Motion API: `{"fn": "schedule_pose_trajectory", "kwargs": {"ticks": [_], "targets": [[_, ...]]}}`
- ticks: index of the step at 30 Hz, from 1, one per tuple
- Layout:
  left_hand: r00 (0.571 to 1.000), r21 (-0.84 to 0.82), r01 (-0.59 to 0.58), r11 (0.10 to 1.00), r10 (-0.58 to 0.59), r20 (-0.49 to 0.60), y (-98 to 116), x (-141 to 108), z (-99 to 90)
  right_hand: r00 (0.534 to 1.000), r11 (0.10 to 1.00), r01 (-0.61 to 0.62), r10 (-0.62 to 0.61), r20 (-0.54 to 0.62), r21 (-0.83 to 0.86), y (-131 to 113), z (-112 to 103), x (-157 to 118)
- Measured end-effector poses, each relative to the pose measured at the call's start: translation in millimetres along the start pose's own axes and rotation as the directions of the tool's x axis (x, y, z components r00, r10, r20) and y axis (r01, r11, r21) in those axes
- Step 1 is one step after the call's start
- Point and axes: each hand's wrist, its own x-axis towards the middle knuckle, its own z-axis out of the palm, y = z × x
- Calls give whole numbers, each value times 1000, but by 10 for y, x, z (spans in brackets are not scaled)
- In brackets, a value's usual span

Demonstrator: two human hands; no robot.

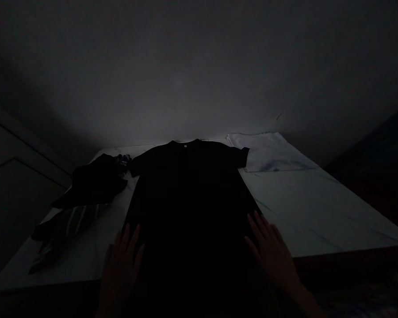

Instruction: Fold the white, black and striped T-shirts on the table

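A black T-shirt lies spread out on the white marbled tabletop, its collar at the far edge and both short sleeves stretched sideways. On its left edge, near the front, rests my left hand, flat with the fingers apart. My right hand lies on the opposite edge of the shirt, fingers spread and pointing away from me. Neither hand grips the cloth. The shirt's lower part fades into darkness between my forearms, so its hem cannot be made out.
A heap of dark, partly striped clothes lies along the table's left side. At the back right is a folded pale cloth, which the shirt's right sleeve overlaps. A grey wall rises behind the table. The room is very dim.
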Motion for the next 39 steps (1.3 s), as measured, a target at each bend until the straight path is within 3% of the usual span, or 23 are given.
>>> {"fn": "schedule_pose_trajectory", "kwargs": {"ticks": [4, 7, 9, 12, 15, 18, 21, 24, 27, 31, 35, 39], "targets": [[999, 51, 2, 999, -4, 36, -60, -97, 35, 999, 999, 32, -32, -16, 11, 155, 66, -169], [997, 54, 73, 996, -74, 4, -32, 66, 53, 996, 997, 72, -71, -60, 14, 285, 163, -168], [997, 24, 71, 997, -71, 1, -27, 322, 18, 990, 991, 129, -127, -63, 31, 383, 177, 8], [998, -33, 9, 999, -7, 63, -28, 899, -117, 975, 969, 220, -223, 11, 116, 346, 68, 636], [990, -75, 11, 997, 0, 143, -26, 1549, -274, 926, 915, 343, -368, 89, 211, -81, -99, 1544], [981, -65, 92, 994, -79, 176, -57, 2047, -343, 881, 875, 398, -448, 151, 276, -808, -127, 2437], [962, -8, 207, 978, -202, 183, -148, 2274, -298, 831, 840, 431, -512, 217, 330, -1612, 70, 3159], [936, 11, 300, 954, -296, 192, -236, 2267, -204, 804, 829, 435, -533, 264, 351, -2321, 404, 3697], [919, 10, 343, 939, -338, 204, -263, 2160, -151, 804, 841, 405, -515, 297, 359, -2856, 737, 4063], [878, -9, 408, 913, -390, 279, -272, 2050, -173, 787, 824, 402, -534, 309, 399, -3318, 1079, 4313], [842, -37, 452, 891, -413, 347, -336, 1997, -198, 727, 772, 408, -597, 338, 487, -3579, 1316, 4407], [847, -57, 419, 906, -368, 384, -378, 1942, -167, 691, 729, 363, -629, 357, 581, -3614, 1478, 4491]]}}
